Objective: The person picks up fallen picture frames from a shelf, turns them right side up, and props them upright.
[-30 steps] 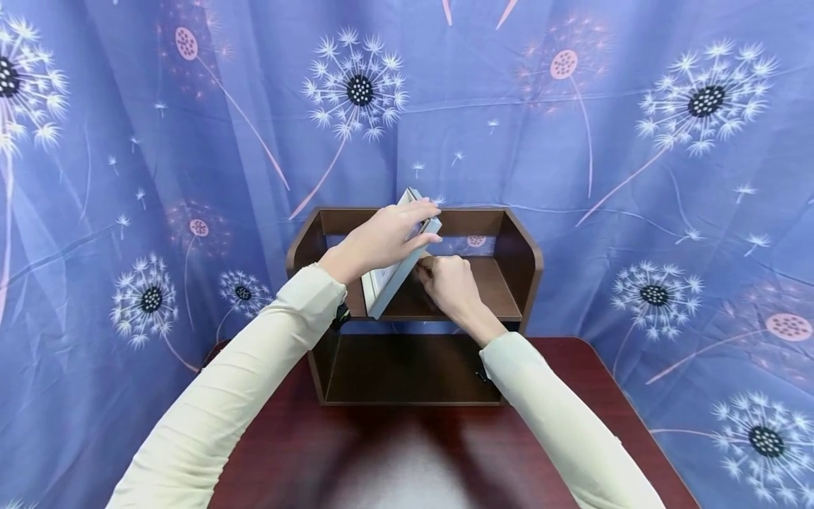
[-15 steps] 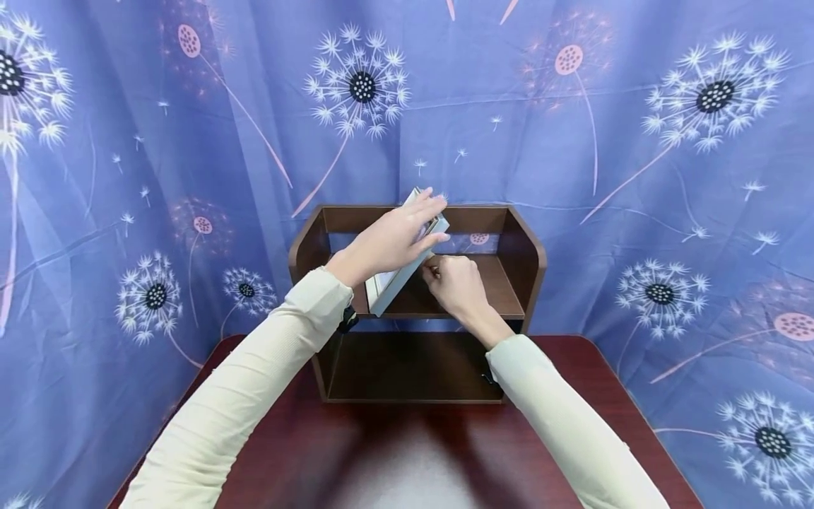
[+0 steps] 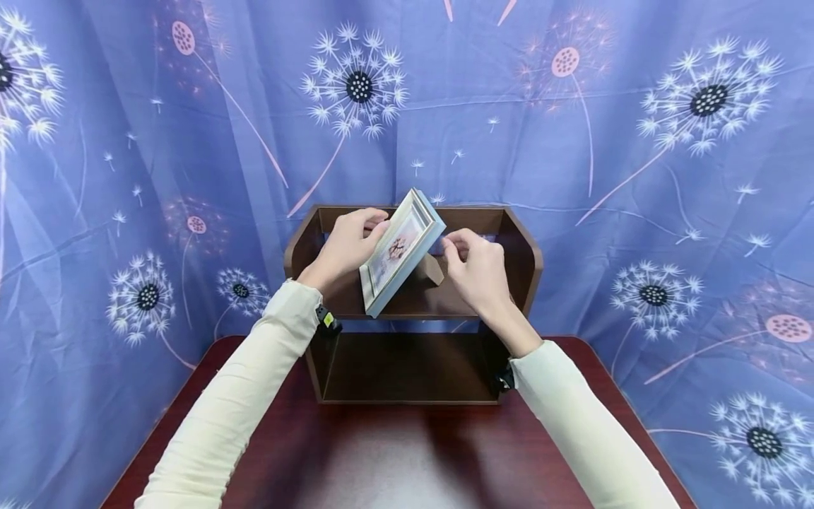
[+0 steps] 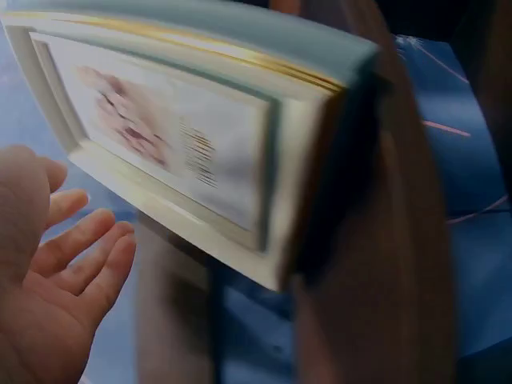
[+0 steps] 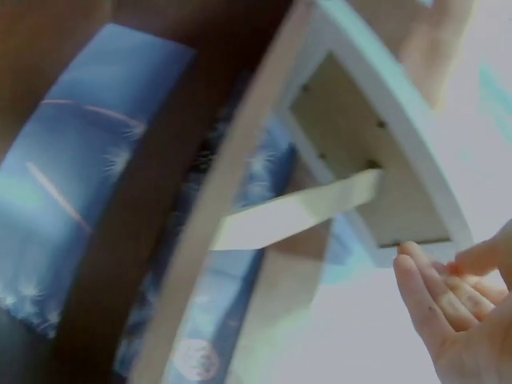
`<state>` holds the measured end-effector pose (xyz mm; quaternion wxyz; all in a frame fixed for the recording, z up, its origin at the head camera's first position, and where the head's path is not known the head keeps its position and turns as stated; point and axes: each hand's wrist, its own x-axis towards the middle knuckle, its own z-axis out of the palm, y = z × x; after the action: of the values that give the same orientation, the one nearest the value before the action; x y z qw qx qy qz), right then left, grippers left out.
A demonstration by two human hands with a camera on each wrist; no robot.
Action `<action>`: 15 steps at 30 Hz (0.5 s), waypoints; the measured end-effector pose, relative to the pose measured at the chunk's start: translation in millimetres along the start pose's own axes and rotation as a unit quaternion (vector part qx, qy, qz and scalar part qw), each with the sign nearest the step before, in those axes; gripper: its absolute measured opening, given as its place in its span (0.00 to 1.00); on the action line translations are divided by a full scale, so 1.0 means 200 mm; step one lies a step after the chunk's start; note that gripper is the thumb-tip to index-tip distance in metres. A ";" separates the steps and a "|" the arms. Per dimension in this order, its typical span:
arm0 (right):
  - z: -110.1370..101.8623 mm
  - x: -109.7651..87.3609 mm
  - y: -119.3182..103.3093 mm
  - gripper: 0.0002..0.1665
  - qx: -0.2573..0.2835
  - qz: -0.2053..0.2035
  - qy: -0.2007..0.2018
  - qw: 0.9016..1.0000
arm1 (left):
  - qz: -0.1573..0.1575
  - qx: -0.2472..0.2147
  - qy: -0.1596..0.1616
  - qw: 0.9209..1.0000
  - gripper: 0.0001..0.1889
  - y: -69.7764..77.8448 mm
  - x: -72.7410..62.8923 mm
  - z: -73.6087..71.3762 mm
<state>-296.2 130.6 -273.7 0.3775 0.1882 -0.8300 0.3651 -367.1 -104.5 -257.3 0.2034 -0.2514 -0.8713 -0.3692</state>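
A picture frame point(image 3: 398, 249) with a light blue outer edge, cream moulding and a pinkish picture stands tilted on the upper shelf. Its flat back leg point(image 5: 300, 212) is swung out behind it, as the right wrist view shows. My left hand point(image 3: 343, 246) hovers beside the frame's left side, and in the left wrist view its loosely bent fingers point(image 4: 112, 260) are apart from the frame. On the other side, my right hand point(image 3: 480, 272) has its fingertips close to the frame's right edge, fingers loosely bent and nothing between them.
The dark brown two-tier shelf unit point(image 3: 407, 367) stands on a reddish wooden table point(image 3: 381, 466). Its side panels point(image 3: 518, 265) rise left and right of the frame. A blue curtain point(image 3: 483, 155) with dandelion prints hangs behind and at both sides.
My left hand has let go of the frame's top and moved left. My right hand has come out from behind the frame, off the back leg, towards the right. The frame stays tilted.
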 end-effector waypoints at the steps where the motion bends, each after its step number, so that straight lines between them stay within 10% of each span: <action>1: -0.01 0.01 -0.02 0.12 0.009 0.010 0.003 1.000 | -0.012 -0.002 0.003 1.000 0.21 -0.03 -0.01 0.01; 15: -0.02 0.02 -0.15 0.22 -0.009 0.055 0.011 0.998 | -0.089 0.018 -0.007 0.996 0.19 -0.26 -0.08 0.16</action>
<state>-278.5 113.1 -254.3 0.3673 0.1352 -0.8383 0.3796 -390.1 -116.1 -314.2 0.1680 -0.1713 -0.8983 -0.3681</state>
